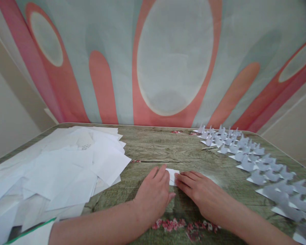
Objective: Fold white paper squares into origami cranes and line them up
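Note:
A small folded piece of white paper (pixel 172 176) lies on the wood-grain table between my two hands. The fingers of my left hand (pixel 155 189) are bent over its left edge and hold it down, with the thumb lower and pointing to the right. From the other side, my right hand (pixel 197 190) presses its fingertips, held together, on the right edge of the paper. My fingers cover both side edges. What lies under my palms is hidden.
A wide, loose pile of white paper sheets (pixel 66 170) covers the table's left side. Several rows of folded white paper birds (pixel 244 163) stand along the right. Pink blossoms (pixel 170 224) are printed on the wood-grain tabletop (pixel 153 144). A coral-patterned backdrop (pixel 175 58) rises behind.

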The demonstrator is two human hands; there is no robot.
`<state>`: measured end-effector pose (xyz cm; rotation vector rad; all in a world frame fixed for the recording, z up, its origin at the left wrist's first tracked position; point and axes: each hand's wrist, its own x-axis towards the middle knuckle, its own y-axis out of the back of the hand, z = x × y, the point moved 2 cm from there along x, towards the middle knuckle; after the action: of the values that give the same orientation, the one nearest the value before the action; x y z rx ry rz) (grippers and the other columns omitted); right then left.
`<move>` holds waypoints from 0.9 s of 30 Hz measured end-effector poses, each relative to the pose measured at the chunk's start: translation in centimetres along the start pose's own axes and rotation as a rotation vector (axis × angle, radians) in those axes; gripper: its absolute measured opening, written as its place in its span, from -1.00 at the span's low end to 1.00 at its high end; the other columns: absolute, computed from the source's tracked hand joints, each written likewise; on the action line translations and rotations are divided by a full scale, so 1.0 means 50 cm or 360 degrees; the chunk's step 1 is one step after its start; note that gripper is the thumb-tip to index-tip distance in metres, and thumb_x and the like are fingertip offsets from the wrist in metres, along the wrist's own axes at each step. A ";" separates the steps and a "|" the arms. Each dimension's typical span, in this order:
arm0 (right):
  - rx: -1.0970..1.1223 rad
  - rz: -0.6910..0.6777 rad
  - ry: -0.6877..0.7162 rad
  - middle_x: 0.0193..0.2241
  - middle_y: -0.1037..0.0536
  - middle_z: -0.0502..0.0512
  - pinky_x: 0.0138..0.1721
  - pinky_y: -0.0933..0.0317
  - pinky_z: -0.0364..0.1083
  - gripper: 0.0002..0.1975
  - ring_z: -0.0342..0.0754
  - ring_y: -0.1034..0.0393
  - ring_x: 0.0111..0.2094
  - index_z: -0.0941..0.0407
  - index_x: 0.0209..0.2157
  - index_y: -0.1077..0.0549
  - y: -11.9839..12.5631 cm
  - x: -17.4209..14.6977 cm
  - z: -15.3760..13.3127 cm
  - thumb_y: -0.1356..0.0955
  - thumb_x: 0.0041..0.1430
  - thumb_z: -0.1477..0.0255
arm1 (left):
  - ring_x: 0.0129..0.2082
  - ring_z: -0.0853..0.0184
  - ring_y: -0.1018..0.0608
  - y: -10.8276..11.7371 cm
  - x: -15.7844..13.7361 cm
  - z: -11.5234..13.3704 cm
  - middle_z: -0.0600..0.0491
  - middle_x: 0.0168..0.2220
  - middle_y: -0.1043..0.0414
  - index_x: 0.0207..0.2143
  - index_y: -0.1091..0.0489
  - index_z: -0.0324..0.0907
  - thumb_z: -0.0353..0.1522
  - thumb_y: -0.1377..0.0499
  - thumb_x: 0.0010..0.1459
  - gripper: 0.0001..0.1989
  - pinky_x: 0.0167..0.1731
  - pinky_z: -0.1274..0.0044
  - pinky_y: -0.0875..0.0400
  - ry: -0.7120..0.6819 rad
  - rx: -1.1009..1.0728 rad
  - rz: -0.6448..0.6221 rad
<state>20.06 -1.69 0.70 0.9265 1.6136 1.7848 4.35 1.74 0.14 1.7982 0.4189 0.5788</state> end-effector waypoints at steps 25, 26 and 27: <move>0.0162 0.0232 -0.0017 -0.13 -0.48 0.15 -0.08 -0.19 0.01 -0.69 0.01 -0.32 -0.13 0.14 -0.13 -0.44 -0.034 0.000 0.014 -0.27 0.09 0.62 | -0.15 0.21 -0.30 -0.033 0.031 -0.075 0.02 -0.20 -0.25 -0.20 -0.28 -0.16 -0.25 -0.21 0.02 -0.70 -0.14 0.38 -0.22 0.0313 -0.1037 0.0072; 0.0208 0.0282 -0.0050 -0.16 -0.49 0.14 -0.10 -0.19 0.01 -0.71 0.00 -0.32 -0.15 0.13 -0.16 -0.46 -0.037 0.001 0.013 -0.26 0.09 0.63 | -0.16 0.21 -0.30 -0.035 0.032 -0.076 0.02 -0.21 -0.25 -0.22 -0.28 -0.15 -0.25 -0.22 0.01 -0.71 -0.15 0.38 -0.22 0.0327 -0.1056 0.0081; 0.0268 0.0332 -0.0089 -0.19 -0.49 0.13 -0.11 -0.19 0.01 -0.71 -0.01 -0.33 -0.17 0.12 -0.20 -0.47 -0.038 0.002 0.012 -0.25 0.09 0.64 | -0.16 0.21 -0.30 -0.037 0.033 -0.077 0.02 -0.22 -0.25 -0.23 -0.28 -0.15 -0.25 -0.22 0.00 -0.70 -0.15 0.38 -0.22 0.0340 -0.1073 0.0092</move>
<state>20.40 -1.01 -1.17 1.2514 1.7047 1.7597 3.46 6.21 -0.43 1.1096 0.2690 0.8409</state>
